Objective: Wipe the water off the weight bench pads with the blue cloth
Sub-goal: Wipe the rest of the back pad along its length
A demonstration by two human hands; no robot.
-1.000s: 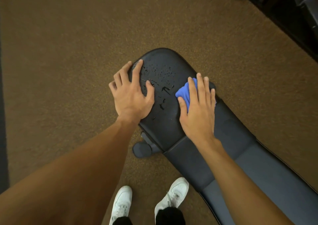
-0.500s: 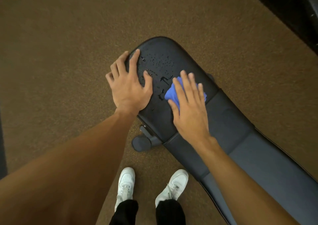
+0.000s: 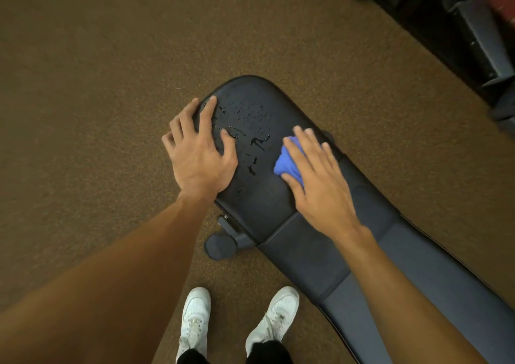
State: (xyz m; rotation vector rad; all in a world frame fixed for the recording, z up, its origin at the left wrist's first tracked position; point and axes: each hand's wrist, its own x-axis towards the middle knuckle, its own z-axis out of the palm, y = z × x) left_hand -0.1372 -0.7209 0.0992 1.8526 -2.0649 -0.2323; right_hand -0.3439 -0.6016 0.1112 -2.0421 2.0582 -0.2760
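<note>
On the end bench pad (image 3: 259,210), right hand (image 3: 323,188) fingers (image 3: 308,147) lie straight, pressing the blue cloth (image 3: 284,164); water drops (image 3: 257,140) sit just left of it, toward the spread left hand (image 3: 200,160).

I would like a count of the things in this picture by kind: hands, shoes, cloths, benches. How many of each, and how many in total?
hands: 2, left hand and right hand
shoes: 2
cloth: 1
bench: 1
total: 6
</note>
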